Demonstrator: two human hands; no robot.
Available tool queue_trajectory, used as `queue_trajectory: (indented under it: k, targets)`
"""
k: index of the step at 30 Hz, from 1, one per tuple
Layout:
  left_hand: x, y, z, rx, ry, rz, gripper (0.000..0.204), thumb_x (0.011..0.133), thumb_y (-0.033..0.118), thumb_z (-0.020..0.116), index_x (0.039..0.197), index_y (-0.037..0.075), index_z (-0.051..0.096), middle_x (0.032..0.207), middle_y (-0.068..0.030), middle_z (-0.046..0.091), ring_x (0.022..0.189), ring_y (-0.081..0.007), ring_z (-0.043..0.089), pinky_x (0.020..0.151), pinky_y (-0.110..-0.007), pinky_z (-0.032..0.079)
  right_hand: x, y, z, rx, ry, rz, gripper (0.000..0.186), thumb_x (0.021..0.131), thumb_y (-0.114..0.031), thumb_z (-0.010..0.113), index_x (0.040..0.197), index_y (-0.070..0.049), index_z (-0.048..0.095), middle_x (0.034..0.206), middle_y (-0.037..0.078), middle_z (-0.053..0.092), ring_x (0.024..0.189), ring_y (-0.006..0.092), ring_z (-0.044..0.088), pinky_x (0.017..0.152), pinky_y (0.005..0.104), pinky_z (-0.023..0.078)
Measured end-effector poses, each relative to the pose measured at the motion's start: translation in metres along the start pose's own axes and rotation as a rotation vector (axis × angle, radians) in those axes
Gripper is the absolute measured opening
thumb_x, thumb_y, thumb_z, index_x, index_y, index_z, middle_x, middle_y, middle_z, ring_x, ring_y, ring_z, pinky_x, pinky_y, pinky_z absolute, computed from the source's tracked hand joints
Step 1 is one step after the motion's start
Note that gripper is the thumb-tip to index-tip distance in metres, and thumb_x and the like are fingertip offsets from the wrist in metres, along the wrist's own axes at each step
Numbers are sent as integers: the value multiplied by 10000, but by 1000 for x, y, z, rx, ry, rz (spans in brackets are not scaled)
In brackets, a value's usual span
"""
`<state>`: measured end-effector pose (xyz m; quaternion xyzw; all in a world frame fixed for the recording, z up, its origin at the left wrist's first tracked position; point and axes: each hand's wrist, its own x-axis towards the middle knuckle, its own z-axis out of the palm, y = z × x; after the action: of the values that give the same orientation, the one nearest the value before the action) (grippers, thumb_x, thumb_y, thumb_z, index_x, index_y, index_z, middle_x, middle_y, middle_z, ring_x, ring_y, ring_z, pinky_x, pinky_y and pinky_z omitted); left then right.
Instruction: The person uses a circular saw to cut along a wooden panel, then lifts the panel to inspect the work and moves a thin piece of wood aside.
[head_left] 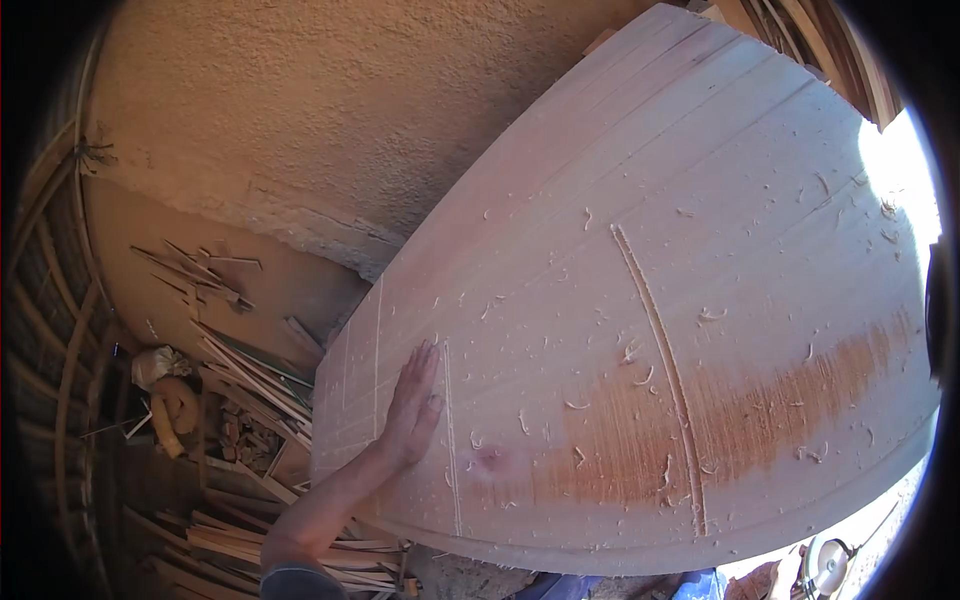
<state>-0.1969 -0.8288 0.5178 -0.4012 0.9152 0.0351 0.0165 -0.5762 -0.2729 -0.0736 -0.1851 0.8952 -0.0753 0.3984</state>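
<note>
My left hand (412, 405) lies flat, palm down, on a large pale wooden panel (540, 300) made of joined boards. Its fingers stretch out and hold nothing. Just right of the fingertips runs a thin light scored line (452, 440). Farther right, a wider groove (660, 340) is cut into the panel, with rough edges. Around its lower half the surface shows a streaky orange-brown patch (620, 430). Curled shavings (710, 316) are scattered over the wood. I cannot make out my right hand.
A rough tan wall (300, 120) rises behind the panel. Wood strips (250, 365) and offcuts (250, 440) are piled at the left. Past the panel's lower right edge is a round metal disc (828, 566), apparently part of a tool. More boards (840, 50) stand at the upper right.
</note>
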Motion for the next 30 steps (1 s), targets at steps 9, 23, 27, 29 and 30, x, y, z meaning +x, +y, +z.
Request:
queue_trajectory:
  k: [9,23,27,29,30]
  targets:
    - [-1,4,4,-18,-4,-23,687,1040,354,329,1579,-42,173,1647,-262,151,1536,-413,112,1246,-471,74,10,-26,59,0,-20,-26,214,914,-172,572,1079,-49,631,1020,202,699,989,356,681,843,469,552]
    - [-14,-3,-4,-8,84,-91,658,1033,363,442,1575,32,267,1630,-241,233,1514,-427,200,1214,-559,144,-129,-169,-22,-90,-122,-509,94,869,-135,592,909,-72,649,952,155,707,940,328,679,800,452,556]
    - [-40,14,35,-140,228,-372,639,1017,349,498,1559,67,310,1623,-225,261,1509,-413,224,1193,-588,191,-204,-193,-116,-175,-185,-857,73,856,-125,598,860,-79,654,933,142,710,926,321,679,788,448,558]
    - [-79,32,33,-225,303,-491,636,1007,330,523,1553,77,319,1624,-218,259,1508,-407,230,1183,-598,213,-223,-205,-168,-245,-230,-1122,68,849,-119,601,836,-82,657,924,135,711,919,317,678,782,446,559]
    - [-91,42,25,-233,287,-526,644,1001,323,535,1554,81,313,1626,-217,253,1507,-408,231,1181,-598,217,-222,-212,-197,-300,-236,-1272,68,846,-117,602,824,-84,658,919,131,711,916,315,678,779,444,559]
